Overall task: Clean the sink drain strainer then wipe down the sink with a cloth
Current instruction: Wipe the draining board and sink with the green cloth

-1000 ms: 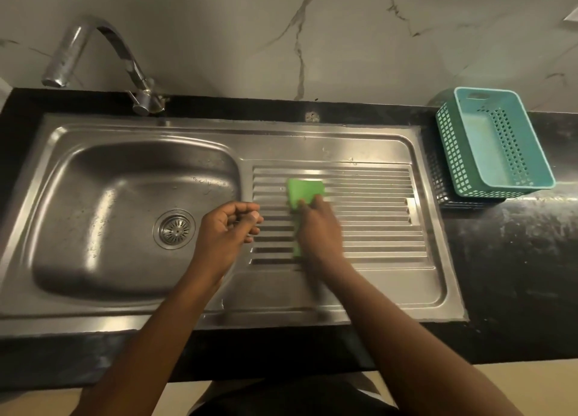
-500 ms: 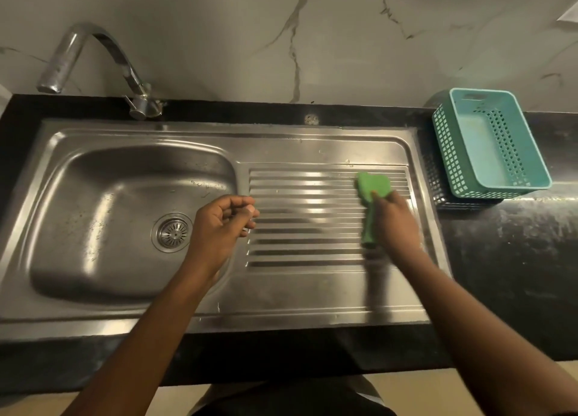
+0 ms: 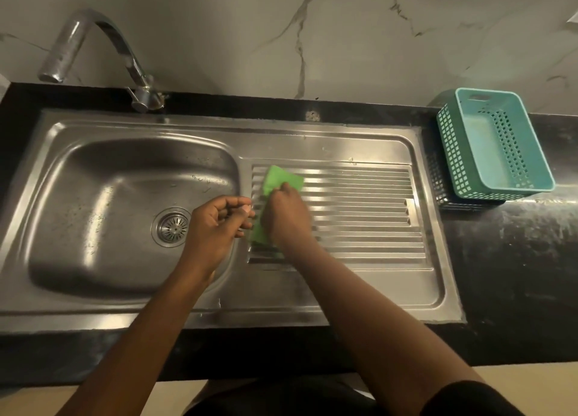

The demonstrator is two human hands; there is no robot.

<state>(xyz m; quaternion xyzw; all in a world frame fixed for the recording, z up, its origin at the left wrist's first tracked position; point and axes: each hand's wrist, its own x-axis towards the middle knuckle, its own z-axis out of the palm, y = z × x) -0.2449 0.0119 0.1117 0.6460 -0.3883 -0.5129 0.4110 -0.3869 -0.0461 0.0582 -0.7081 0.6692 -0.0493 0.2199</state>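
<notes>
A steel sink (image 3: 93, 178) has a round drain strainer (image 3: 173, 227) seated in the bottom of its basin. To the right lies its ribbed drainboard (image 3: 359, 221). My right hand (image 3: 289, 218) grips a green cloth (image 3: 278, 178) and presses it on the left end of the ribs; part of the cloth is hidden under the hand. My left hand (image 3: 215, 225) hovers at the basin's right edge, just right of the strainer, with fingers loosely curled and nothing visible in them.
A curved chrome tap (image 3: 93, 34) stands at the back left of the sink. A teal perforated basket (image 3: 497, 146) sits on the black countertop (image 3: 516, 259) right of the drainboard, stacked on something dark. A marble wall rises behind.
My right hand swept the green cloth to the drainboard's right side, then back to its left end. My left hand stayed near the basin edge.
</notes>
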